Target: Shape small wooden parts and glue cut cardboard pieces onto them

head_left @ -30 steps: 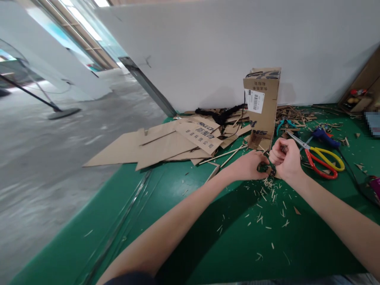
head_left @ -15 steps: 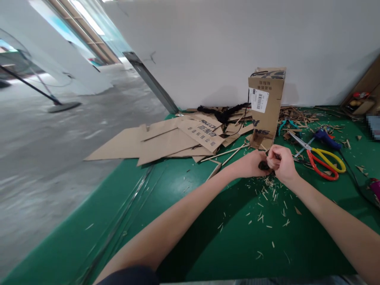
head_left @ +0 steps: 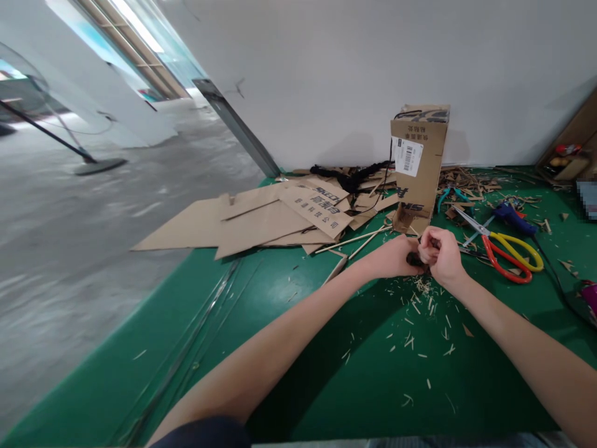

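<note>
My left hand [head_left: 400, 256] and my right hand [head_left: 442, 255] meet over the green table [head_left: 336, 354], both with fingers curled closed. Something small and dark shows between them, but the fingers cover most of it and I cannot tell what it is. Right under the hands lies a little heap of pale wood shavings [head_left: 422, 285], with more slivers scattered toward me. Just behind the hands a tall cardboard box structure [head_left: 420, 165] stands upright, with a white label and a black cord. Thin wooden sticks [head_left: 357, 239] lie left of it.
Red-and-yellow-handled scissors [head_left: 512, 256] lie open at the right, near a blue glue gun [head_left: 514, 219] with its cord and teal-handled pliers [head_left: 453, 196]. Flat cardboard sheets [head_left: 261, 227] overhang the table's left edge. A white wall [head_left: 326, 74] rises behind.
Almost nothing differs. Both hands stay together in the same spot, with only a very slight shift of the fingers and view.
</note>
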The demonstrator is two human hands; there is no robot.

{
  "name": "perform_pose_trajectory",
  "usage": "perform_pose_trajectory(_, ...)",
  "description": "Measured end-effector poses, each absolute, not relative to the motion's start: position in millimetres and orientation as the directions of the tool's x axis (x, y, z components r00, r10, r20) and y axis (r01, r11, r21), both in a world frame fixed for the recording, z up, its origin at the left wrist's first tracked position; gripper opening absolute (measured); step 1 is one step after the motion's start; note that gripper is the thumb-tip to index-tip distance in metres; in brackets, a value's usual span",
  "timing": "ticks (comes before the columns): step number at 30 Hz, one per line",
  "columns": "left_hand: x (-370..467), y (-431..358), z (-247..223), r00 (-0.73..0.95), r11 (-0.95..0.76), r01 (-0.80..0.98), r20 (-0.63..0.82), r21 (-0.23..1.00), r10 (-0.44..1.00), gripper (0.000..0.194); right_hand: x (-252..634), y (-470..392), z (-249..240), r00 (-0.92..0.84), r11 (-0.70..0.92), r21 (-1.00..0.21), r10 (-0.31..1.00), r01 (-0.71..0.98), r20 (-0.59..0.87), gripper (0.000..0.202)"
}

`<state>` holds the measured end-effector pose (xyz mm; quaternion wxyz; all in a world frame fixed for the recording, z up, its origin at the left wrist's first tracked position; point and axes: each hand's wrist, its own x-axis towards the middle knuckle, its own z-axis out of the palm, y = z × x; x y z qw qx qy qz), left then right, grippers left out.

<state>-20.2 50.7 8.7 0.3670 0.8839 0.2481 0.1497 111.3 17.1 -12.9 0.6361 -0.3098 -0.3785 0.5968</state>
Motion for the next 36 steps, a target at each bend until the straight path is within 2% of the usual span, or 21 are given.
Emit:
perform_pose_trajectory(6, -21, 55, 2, 0.836, -0.641, 0.334, 0.097, 0.691, 0.54, 0.008, 108, 21, -17, 0.042, 0.103, -0.866, 0.995, -0.488, 0.095, 0.028)
perform_pose_trajectory(13, -23, 59, -3, 0.839, -0.626, 0.294, 0.118, 0.722, 0.531, 0.006, 106, 22, -24, 0.055, 0.122, -0.887, 0.993, -0.445, 0.109, 0.026)
perform_pose_trajectory(22, -24, 59, -8, 0.808, -0.577, 0.304, 0.115, 0.758, 0.577, 0.01, 107, 24, -28, -0.005, 0.125, -0.917, 0.991, -0.379, 0.136, 0.025)
perform_pose_trajectory(28, -23, 63, -14, 0.808, -0.58, 0.311, 0.113, 0.753, 0.579, 0.015, 114, 24, -15, -0.095, 0.083, -0.96, 0.989, -0.267, 0.112, 0.025)
perform_pose_trajectory(31, -24, 65, -12, 0.806, -0.608, 0.339, 0.111, 0.718, 0.581, 0.015, 122, 18, 0, -0.121, 0.134, -0.981, 0.981, -0.14, 0.151, 0.026)
perform_pose_trajectory(32, -25, 65, -10, 0.813, -0.622, 0.346, 0.107, 0.702, 0.573, 0.015, 125, 15, 5, -0.113, 0.232, -0.972, 0.966, -0.025, 0.233, 0.027)
perform_pose_trajectory(34, -27, 65, -6, 0.827, -0.647, 0.363, 0.088, 0.671, 0.555, 0.016, 135, 5, 13, -0.042, 0.437, -0.873, 0.898, 0.217, 0.439, 0.029)
perform_pose_trajectory(36, -29, 65, -1, 0.826, -0.669, 0.4, 0.07, 0.626, 0.559, 0.017, 146, -8, 16, 0.036, 0.519, -0.767, 0.82, 0.378, 0.572, 0.03)
